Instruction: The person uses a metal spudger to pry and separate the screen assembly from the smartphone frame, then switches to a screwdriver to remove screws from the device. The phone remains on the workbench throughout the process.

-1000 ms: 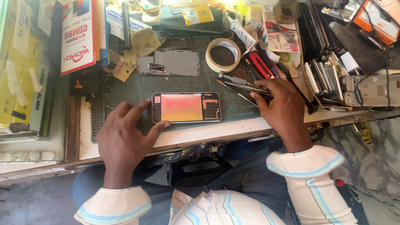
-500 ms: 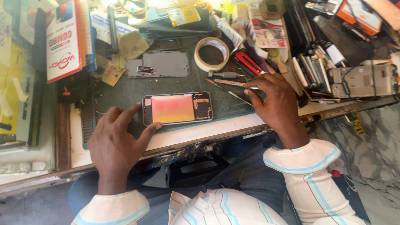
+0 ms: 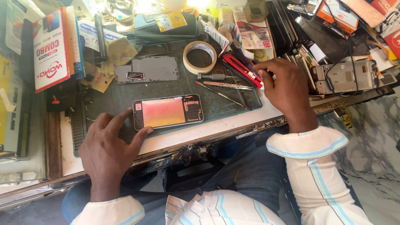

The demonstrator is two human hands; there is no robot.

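Note:
An opened phone (image 3: 168, 111) with an orange-pink inner plate lies flat on the dark green work mat (image 3: 227, 106). My left hand (image 3: 109, 146) rests on the mat at the phone's left end, with the index finger at its upper corner and the thumb against its lower edge. My right hand (image 3: 287, 89) is at the mat's right side. Its curled fingertips pinch the near end of a red cutter (image 3: 241, 68). Metal tweezers (image 3: 223, 85) and a small screwdriver (image 3: 212, 76) lie between the phone and that hand.
A grey phone back cover (image 3: 148, 68) and a roll of tape (image 3: 200, 58) lie at the back of the mat. A red-and-white box (image 3: 52, 50) stands at the left. Cases, packets and a grey device (image 3: 343, 77) crowd the right. The bench edge runs along my lap.
My right hand has lifted off the tweezers and moved right and back to the red cutter. My left hand stays at the phone's left end.

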